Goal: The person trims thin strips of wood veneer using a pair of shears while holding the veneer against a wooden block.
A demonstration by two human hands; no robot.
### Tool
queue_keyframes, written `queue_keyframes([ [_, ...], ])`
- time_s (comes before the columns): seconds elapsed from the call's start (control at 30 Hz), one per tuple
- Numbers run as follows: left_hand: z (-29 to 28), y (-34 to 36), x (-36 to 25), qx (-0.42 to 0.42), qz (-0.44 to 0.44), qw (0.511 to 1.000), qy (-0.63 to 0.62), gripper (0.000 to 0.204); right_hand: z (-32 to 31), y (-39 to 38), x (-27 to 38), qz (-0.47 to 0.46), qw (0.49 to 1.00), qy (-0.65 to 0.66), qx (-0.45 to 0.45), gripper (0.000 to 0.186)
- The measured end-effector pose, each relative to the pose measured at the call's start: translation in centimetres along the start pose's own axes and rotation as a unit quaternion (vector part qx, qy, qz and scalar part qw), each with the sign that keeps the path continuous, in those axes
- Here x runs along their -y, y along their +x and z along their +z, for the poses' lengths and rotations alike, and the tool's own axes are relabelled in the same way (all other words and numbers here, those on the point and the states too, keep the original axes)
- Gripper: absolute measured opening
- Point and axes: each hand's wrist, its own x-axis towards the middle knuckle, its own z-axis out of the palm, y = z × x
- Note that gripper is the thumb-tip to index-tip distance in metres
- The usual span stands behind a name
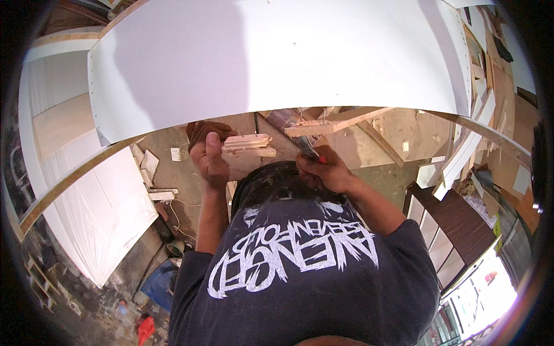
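Note:
My left hand (210, 158) is closed around the end of a short, pale wooden block (248, 142), its thumb pointing up. The block looks layered and rough at its edges, and a thin dark nail or rod (255, 124) shows just above it. In front of my shirt, my right hand (323, 168) grips a grey metal hand tool (310, 151) with a red part on its handle; its exact kind is hard to make out. Just beyond that tool lies a wooden strip (311, 128) with thin nails standing up from it.
A large white panel (294, 63) spans the space ahead of me, its curved edge close above my hands. Wooden battens (381, 143) lie beneath it. White sheeting (104, 213) is on the left, with wood offcuts (149, 164) beside it. A dark brown cabinet piece (461, 222) stands at the right.

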Motion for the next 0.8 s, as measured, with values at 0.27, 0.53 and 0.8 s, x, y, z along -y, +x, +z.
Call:
queue_keyframes([
  [0.27,-0.3,-0.2,0.5,0.006,-0.003,1.0,-0.014,0.045,0.3,-1.2,1.8,-0.261,0.94,-0.15,-0.163,0.041],
  [0.53,-0.6,-0.2,0.0,0.025,0.023,0.999,0.016,0.043,-1.9,0.8,4.9,-0.233,0.926,-0.292,-0.054,0.042],
  [0.8,-0.1,-0.3,-1.2,0.036,-0.028,0.999,0.018,0.044,-2.4,2.2,2.6,-0.271,0.862,-0.407,-0.13,0.023],
])
